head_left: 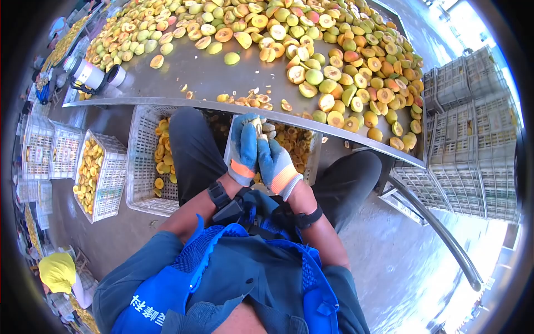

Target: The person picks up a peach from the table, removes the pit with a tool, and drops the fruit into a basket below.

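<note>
My left hand (pixel 243 146), in a blue-coated glove with an orange cuff, is closed just below the metal table's near edge. My right hand (pixel 274 162), gloved the same way, is closed against it, fingers pointing up. A small pale brownish piece shows between the fingertips, too covered to name. Beneath the hands, between my knees, sits a crate holding yellow fruit halves (pixel 297 146). Just beyond the table edge lies a small pile of fruit scraps and pits (pixel 253 100).
A sloping metal table (pixel 183 72) bears a heap of halved apricot-like fruit (pixel 356 61). A white crate (pixel 150 203) stands at my left, another fruit-filled crate (pixel 111 183) farther left. Stacked crates (pixel 467 133) and a metal tube (pixel 445 234) are at right. A person in yellow (pixel 58 273) is behind left.
</note>
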Tool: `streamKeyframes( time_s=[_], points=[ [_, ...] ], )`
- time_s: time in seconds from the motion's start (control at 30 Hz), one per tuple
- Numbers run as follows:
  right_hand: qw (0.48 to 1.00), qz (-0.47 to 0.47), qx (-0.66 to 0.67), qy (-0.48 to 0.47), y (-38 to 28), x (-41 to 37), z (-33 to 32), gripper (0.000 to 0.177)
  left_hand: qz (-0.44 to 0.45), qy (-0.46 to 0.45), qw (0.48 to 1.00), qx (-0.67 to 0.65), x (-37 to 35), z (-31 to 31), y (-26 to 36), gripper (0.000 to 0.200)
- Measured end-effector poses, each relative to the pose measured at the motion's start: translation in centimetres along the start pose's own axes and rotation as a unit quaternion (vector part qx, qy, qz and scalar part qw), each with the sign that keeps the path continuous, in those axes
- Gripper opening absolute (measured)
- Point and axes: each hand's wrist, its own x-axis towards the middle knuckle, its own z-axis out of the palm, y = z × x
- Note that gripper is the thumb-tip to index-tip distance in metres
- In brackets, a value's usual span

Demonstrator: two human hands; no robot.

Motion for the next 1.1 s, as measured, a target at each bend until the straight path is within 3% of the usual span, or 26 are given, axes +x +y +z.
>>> streamKeyframes(
  time_s=[0.03,0.13,0.2,0.27,0.4,0.5,0.53,0.67,0.77,0.87,0.97,1.03,1.07,1.1],
  points=[
    [1.0,-0.011,0.018,-0.014,-0.1,-0.1,-0.3,0.035,-0.005,0.0,1.0,0.007,0.1,0.1,0.2,0.031],
    [0.939,-0.238,-0.247,0.008,2.0,0.1,-0.4,0.034,-0.032,0.004,0.999,-0.003,0.5,0.1,0.2,0.03],
    [0.991,-0.115,-0.052,0.034,2.3,-0.3,0.6,0.034,-0.057,0.006,0.998,-0.027,0.8,0.3,0.4,0.029],
    [0.994,-0.005,0.095,0.049,0.3,-0.6,1.1,0.036,-0.082,0.022,0.994,-0.063,0.7,0.3,0.5,0.028],
    [0.999,-0.01,0.047,-0.008,-0.1,-0.5,-0.1,0.03,-0.163,0.06,0.978,-0.115,1.3,0.6,1.8,0.025],
    [0.99,0.1,0.083,-0.05,-0.4,-0.6,-1.0,0.031,-0.166,0.018,0.978,-0.124,2.1,-0.4,1.5,0.025],
    [0.993,0.046,0.087,-0.059,0.6,-0.3,-1.0,0.032,-0.193,0.042,0.97,-0.142,2.0,-0.2,1.9,0.029],
    [0.987,0.142,0.018,-0.078,-0.9,-0.5,-1.5,0.035,-0.15,0.005,0.988,-0.047,1.9,-1.2,0.7,0.031],
    [0.988,0.127,0.066,-0.059,0.6,-0.4,-1.0,0.037,-0.194,0.058,0.977,-0.072,2.0,-1.5,-0.5,0.032],
    [0.962,0.211,0.138,-0.109,-1.5,-0.7,-2.2,0.036,-0.173,0.065,0.982,-0.043,1.4,-1.3,-0.4,0.035],
    [0.964,0.19,0.146,-0.112,-1.6,-0.7,-2.4,0.037,-0.126,0.071,0.989,-0.019,0.9,-1.1,-1.4,0.037],
    [0.984,0.142,0.045,-0.1,0.3,-0.5,-1.9,0.039,-0.104,0.079,0.991,-0.016,0.1,-0.6,-1.6,0.037],
    [0.989,0.114,-0.006,-0.094,1.2,-0.2,-1.6,0.041,-0.118,0.087,0.989,-0.026,0.2,-0.5,-1.5,0.037],
    [0.989,0.118,0.036,-0.087,1.1,-0.2,-1.4,0.04,-0.133,0.094,0.986,-0.036,0.4,-0.4,-1.2,0.037]
  ],
)
